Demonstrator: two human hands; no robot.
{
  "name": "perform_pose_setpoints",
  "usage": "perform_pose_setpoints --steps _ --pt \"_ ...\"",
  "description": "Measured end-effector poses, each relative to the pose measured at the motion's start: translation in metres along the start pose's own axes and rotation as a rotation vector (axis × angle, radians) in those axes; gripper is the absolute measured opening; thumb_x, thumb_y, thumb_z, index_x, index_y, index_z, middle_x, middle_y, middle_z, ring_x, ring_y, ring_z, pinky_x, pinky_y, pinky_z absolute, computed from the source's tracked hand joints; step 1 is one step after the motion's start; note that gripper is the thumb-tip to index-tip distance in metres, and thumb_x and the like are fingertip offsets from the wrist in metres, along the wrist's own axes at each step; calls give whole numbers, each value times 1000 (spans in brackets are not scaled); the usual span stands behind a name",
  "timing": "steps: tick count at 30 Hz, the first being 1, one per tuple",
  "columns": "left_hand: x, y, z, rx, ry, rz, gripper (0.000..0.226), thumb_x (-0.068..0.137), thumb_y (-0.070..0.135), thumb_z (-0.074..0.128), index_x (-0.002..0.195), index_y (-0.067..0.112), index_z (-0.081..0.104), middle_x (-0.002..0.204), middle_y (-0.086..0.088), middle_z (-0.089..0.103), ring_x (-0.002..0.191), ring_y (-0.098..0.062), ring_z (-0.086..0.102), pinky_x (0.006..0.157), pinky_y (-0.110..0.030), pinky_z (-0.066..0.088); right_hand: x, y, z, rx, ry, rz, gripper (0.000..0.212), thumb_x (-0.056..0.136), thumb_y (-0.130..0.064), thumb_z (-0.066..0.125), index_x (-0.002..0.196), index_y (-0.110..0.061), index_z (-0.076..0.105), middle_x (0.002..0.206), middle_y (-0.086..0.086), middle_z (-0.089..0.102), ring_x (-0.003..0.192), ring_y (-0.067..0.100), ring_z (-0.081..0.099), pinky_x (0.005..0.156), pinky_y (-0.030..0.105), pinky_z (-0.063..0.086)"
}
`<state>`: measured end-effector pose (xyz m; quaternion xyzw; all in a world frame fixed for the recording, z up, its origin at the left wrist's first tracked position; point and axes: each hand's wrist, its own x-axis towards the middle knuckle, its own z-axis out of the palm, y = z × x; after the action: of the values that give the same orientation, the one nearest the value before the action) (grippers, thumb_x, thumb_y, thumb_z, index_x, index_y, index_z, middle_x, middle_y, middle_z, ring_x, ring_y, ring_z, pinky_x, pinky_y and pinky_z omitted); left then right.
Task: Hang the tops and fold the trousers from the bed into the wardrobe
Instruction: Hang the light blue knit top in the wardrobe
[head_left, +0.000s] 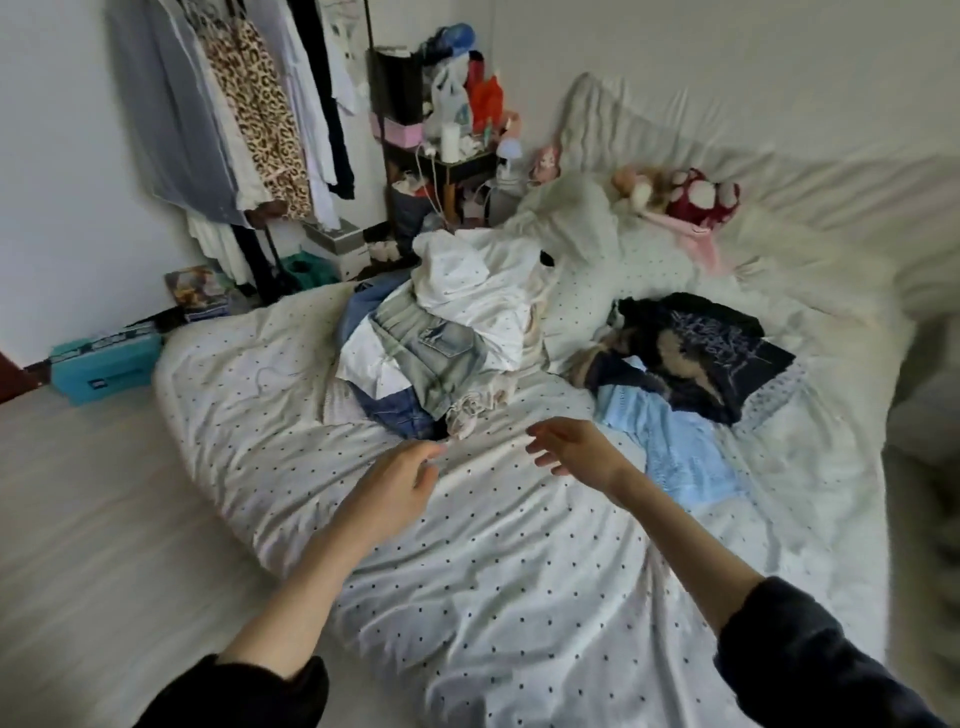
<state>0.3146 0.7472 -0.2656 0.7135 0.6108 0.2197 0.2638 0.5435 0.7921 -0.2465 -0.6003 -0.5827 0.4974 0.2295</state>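
Clothes lie heaped in the middle of the bed (519, 597), which wears a white cover with small dark dots. In the head view, the pile (441, 332) holds a white top (467, 280) on its crest, pale denim (441, 353) below it and darker blue denim (400, 410) at its near edge. To the right of the pile, apart from it, a black printed top (717, 343) lies spread flat, with a light blue garment (670, 441) just in front of it. Both arms reach forward in dark sleeves pushed up. The left hand (400, 483) hovers just short of the pile, fingers relaxed and loosely bent, holding nothing. The right hand (576, 452) hangs beside it over the cover, fingers spread apart, also empty. Hung garments (249, 114), one with a leopard print, crowd a rail beyond the bed's far left corner.
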Motion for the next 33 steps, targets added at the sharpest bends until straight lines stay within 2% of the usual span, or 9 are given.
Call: perform_pose_setpoints --steps 4,7,11,15,20,25,27,29,33 --pt "78 23 55 -13 -164 49 32 97 16 43 128 17 53 129 4 54 119 -12 51 98 -27 42 33 44 -65 3 114 120 25 96 -8 45 116 -2 60 96 10 63 70 14 56 61 21 42" --pt "117 30 88 -16 -246 55 33 97 12 42 129 14 51 131 0 51 122 -14 48 99 -22 38 60 73 -96 -58 161 193 24 93 -5 52 115 0 61 102 18 66 79 20 56 60 18 41" --pt "170 25 133 10 -378 64 41 99 13 38 139 14 40 143 0 39 132 -12 36 104 -22 30 107 109 -128 -166 249 279 27 91 -11 55 117 -6 62 106 12 65 92 22 57 79 25 42" --pt "219 7 176 37 -466 37 47 99 13 38 145 12 29 150 -1 29 139 -13 25 109 -21 21 151 148 -144 -287 289 403 31 94 -14 49 123 -9 59 126 11 60 118 28 53 94 28 39" --pt "264 -16 228 196 -565 77 52 99 15 37 148 18 21 157 1 9 146 -19 2 117 -33 12 189 203 -155 -478 309 507 47 96 -21 48 141 -10 38 142 14 42 129 30 39 102 39 36" --pt "283 -39 260 417 -760 123 56 98 18 37 149 23 14 158 2 -9 146 -21 -4 113 -45 15 225 233 -167 -638 359 570 61 97 -34 45 147 -10 19 146 10 33 133 29 33 106 47 32" --pt "287 -47 266 462 -825 130 60 98 17 38 150 24 10 157 2 -16 145 -21 -9 113 -49 16 240 245 -169 -676 431 678 53 98 -37 42 142 -11 30 138 11 42 125 28 41 104 47 30" --pt "290 -50 267 439 -861 108 61 98 17 39 150 26 8 156 4 -17 145 -20 -11 112 -51 16 247 254 -168 -714 518 717 33 98 -31 41 123 -12 52 121 10 53 111 26 49 98 43 31" --pt "293 -39 266 346 -852 56 52 98 17 38 148 23 23 158 6 -5 145 -17 -4 111 -51 17 234 255 -156 -622 573 585 24 96 -16 40 100 -10 62 104 10 58 99 26 50 88 38 28"
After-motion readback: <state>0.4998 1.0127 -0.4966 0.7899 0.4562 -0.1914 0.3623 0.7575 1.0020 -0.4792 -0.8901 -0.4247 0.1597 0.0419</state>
